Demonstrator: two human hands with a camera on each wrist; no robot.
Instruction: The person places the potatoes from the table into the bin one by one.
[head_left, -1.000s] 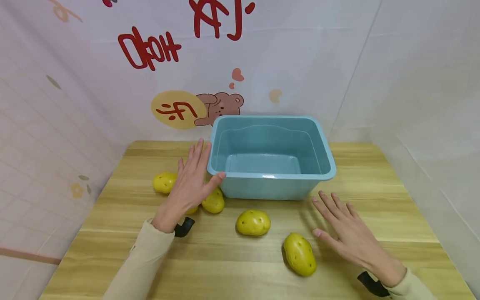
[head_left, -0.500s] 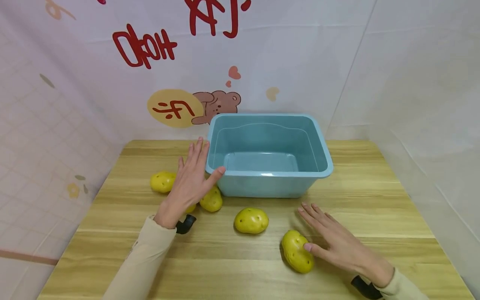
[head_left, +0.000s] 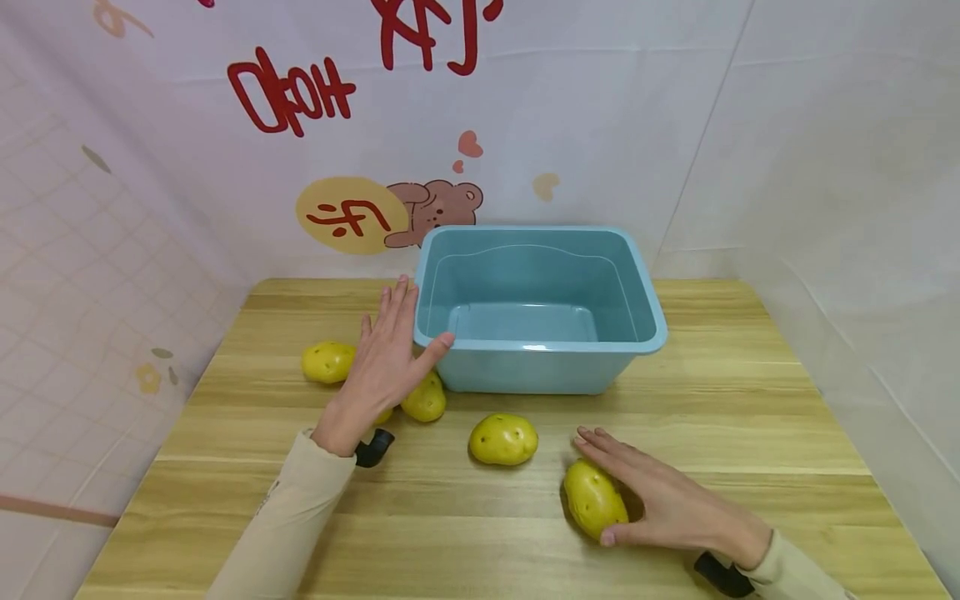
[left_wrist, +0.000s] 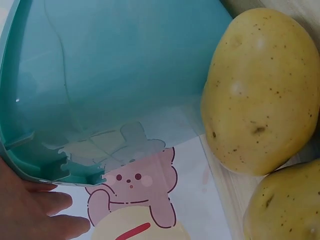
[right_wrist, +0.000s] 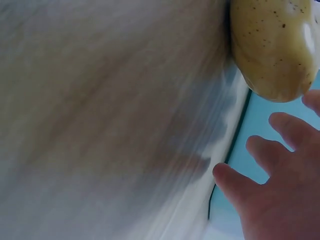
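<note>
My left hand (head_left: pixel 381 360), fingers straight, touches the left rim of a light blue plastic basin (head_left: pixel 525 371). The left wrist view shows its fingertips against that rim. My right hand (head_left: pixel 671 500) reaches around a yellow potato (head_left: pixel 592 500) on the table. Its fingers are extended past the far end, and the thumb tip is at the near end. In the right wrist view those fingers (right_wrist: pixel 267 152) stand spread and apart from the potato (right_wrist: pixel 275 47). Whether the thumb presses on it I cannot tell.
Another potato (head_left: pixel 503 439) lies in front of the basin. Several more, including one potato (head_left: pixel 424 397) by the basin's corner and one potato (head_left: pixel 327 362) farther left, lie near my left hand, one mostly hidden. A printed curtain (head_left: pixel 585 125) hangs behind the wooden table (head_left: pixel 450 542).
My right hand has moved left and toward me, from beside the nearest potato to around it. My left hand has stayed at the basin's rim. The head view has shifted slightly.
</note>
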